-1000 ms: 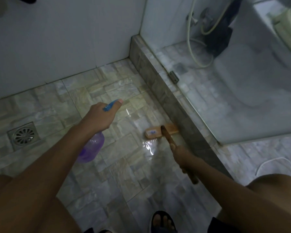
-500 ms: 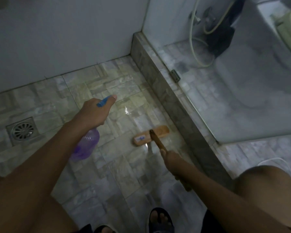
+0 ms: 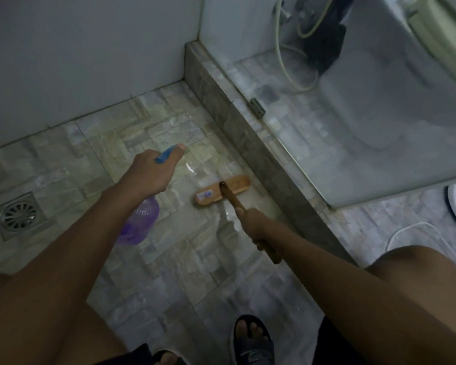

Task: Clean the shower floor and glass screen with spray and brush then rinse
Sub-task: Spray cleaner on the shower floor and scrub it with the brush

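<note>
Left hand (image 3: pixel 150 171) fingers clamped on spray bottle (image 3: pixel 140 222) (purple); right hand (image 3: pixel 253 225) fingers gripping brush (image 3: pixel 223 189) handle.

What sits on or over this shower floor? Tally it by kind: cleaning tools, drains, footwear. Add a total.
Spray bottle: 1, gripped by the left hand
Long-handled wooden brush: 1, gripped by the right hand
Floor drain: 1
Sandals: 2, one cut off by the frame edge
Total: 5
</note>
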